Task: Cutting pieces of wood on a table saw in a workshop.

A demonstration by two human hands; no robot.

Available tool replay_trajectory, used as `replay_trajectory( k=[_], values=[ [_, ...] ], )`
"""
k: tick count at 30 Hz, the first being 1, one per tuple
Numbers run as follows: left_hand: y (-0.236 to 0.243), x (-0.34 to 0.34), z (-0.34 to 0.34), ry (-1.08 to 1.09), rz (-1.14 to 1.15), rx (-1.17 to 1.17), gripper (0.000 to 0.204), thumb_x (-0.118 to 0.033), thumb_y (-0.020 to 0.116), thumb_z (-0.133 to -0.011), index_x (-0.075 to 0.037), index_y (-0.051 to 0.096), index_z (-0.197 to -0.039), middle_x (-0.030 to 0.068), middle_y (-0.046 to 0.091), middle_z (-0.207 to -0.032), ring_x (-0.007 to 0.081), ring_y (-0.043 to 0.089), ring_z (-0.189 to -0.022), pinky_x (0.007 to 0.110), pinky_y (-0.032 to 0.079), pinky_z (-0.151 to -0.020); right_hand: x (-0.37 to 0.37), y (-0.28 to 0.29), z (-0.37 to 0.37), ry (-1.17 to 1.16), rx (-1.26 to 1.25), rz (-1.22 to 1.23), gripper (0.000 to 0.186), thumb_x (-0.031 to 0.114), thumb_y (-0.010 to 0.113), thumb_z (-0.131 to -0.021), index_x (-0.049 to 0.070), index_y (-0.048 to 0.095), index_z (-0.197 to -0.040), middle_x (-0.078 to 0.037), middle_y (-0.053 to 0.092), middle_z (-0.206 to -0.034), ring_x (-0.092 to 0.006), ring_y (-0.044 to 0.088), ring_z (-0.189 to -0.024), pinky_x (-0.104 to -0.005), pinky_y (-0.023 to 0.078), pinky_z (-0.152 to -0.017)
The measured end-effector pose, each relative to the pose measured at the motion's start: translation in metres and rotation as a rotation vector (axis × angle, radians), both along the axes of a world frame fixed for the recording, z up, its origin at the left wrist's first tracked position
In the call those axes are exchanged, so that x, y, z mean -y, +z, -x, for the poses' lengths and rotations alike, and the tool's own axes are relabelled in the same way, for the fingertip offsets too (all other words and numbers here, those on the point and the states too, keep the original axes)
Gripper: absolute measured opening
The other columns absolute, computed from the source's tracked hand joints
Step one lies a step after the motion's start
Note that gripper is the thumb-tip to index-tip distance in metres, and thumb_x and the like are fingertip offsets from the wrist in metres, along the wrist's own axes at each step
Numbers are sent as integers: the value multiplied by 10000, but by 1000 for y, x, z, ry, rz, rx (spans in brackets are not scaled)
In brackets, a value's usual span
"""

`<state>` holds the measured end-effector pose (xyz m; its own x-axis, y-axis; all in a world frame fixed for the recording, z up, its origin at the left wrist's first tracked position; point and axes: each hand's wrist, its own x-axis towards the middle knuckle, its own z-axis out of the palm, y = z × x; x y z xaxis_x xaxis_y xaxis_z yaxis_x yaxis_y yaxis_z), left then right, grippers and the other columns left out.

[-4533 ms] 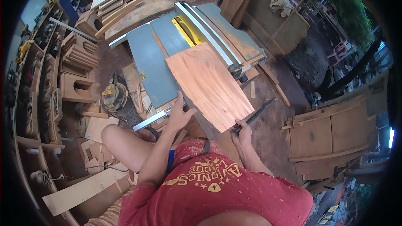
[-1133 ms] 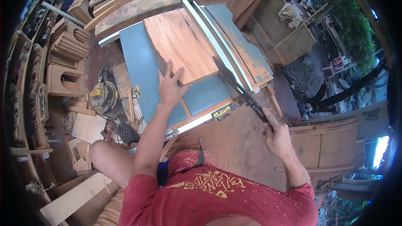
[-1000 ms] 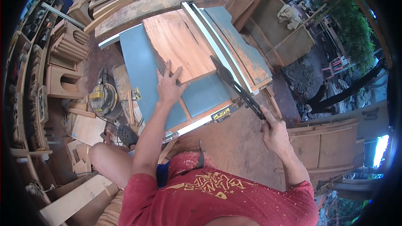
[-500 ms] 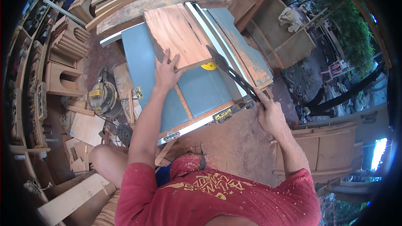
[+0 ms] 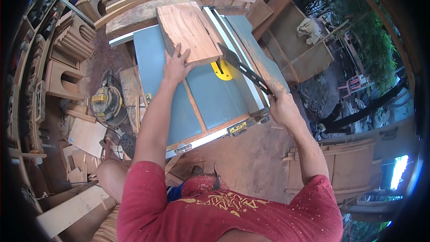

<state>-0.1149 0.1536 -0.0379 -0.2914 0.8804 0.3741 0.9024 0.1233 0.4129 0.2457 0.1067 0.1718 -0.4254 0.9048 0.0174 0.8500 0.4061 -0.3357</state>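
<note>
With our left hand (image 5: 176, 66) spread at its seven o'clock, we probably steady the wooden board (image 5: 189, 31), our right hand (image 5: 282, 107) gripping the push stick (image 5: 250, 74) at four, perhaps for safety.

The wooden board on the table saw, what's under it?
Beneath the wooden board is the grey saw table, and a yellow insert peeks out past the board's near edge. Whatever else lies underneath is covered.

The board (image 5: 190, 31) is matt, grained wood; the saw table (image 5: 217, 96) looks smooth, the push stick (image 5: 234, 58) plastic.
</note>
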Motion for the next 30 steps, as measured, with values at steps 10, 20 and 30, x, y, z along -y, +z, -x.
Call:
replay_trajectory(
  k=[10,20,30],
  values=[
    [-5,-1,25,-26,37,-46,685,-449,763,-861,-218,552,-1471,175,329,-1635,521,322,-1453,609,280,-1216,-120,42,156,199,199,-15,459,70,543,-874,99,658,-1318,-278,706,-995,-410,703,-904,-491,562,-778],
    [36,219,-137,-13,158,177,717,-344,770,-860,-78,508,-1471,237,335,-1602,495,354,-1437,585,336,-1177,-7,44,68,122,-497,-298,377,194,550,-977,10,618,-1299,-286,708,-1105,-491,664,-1047,-496,515,-895],
    [-6,295,-209,317,-14,872,992,-341,783,-873,113,220,-1551,368,360,-1443,493,407,-1335,481,318,-1172,227,-223,-61,-625,-1202,419,295,143,810,-892,66,544,-790,-35,607,-850,-111,604,-679,-292,547,-587]
  ],
)
